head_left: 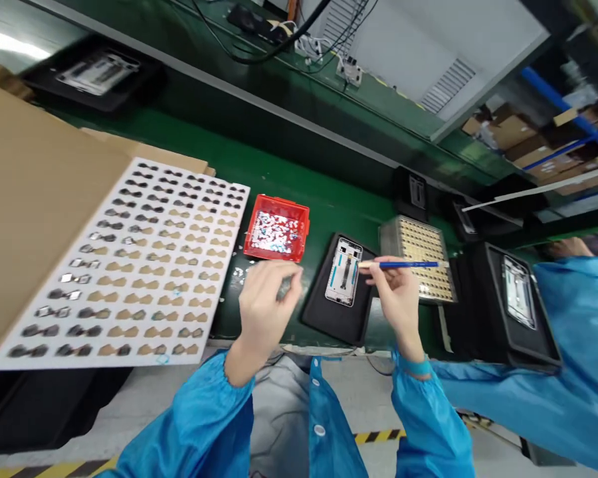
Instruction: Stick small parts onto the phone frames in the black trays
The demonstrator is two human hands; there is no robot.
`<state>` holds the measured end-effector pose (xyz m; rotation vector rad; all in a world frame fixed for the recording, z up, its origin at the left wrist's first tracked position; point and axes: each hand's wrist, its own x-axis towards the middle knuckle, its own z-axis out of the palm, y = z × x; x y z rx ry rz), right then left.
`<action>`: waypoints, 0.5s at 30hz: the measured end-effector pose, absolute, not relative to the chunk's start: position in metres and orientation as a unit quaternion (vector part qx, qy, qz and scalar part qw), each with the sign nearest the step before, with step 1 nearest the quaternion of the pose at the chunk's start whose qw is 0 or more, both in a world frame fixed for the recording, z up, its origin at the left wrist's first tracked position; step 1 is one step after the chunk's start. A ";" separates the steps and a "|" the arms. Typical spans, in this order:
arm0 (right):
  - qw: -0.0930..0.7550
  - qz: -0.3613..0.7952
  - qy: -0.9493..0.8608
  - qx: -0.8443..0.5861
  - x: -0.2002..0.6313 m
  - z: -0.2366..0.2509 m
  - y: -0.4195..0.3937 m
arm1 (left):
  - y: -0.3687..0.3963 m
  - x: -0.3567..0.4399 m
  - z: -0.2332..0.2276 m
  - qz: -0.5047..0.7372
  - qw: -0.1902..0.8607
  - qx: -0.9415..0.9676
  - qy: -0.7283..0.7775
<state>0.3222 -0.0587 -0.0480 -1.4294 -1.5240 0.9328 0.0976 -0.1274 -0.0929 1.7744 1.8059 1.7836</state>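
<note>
My right hand (397, 299) grips a slim blue pen-like tool (408, 264) with a pale tip; its exact kind is unclear. The tip points left, at the edge of a phone frame (335, 284), silver with blue strips and a dark strip along its middle. That frame lies on a black tray (323, 318) in front of me. My left hand (264, 302) hovers to the tray's left, just below a red bin (306, 229) of small white and blue pieces. Its thumb and index tips are pinched close together; anything between them is too small to make out.
At left a white sheet (224, 265) carries rows of dark bow-shaped parts and tan cut-outs, beside a cardboard flap (44, 199). A clear box (389, 239) of cream parts stands right. Further right are stacked black trays (533, 332) with a phone frame, and a co-worker's blue sleeve (568, 312).
</note>
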 end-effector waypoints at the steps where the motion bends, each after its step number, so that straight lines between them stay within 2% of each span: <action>1: 0.403 0.331 -0.628 -0.577 0.333 -0.052 -0.046 | -0.118 0.098 -0.097 0.556 0.000 0.564 0.611; 7: 0.309 0.225 -0.724 -0.574 0.352 -0.075 0.001 | -0.084 0.093 -0.112 0.485 -0.069 0.540 0.684; 15: 0.194 0.102 -0.772 -0.596 0.342 -0.083 0.016 | -0.083 0.089 -0.113 0.515 -0.054 0.519 0.680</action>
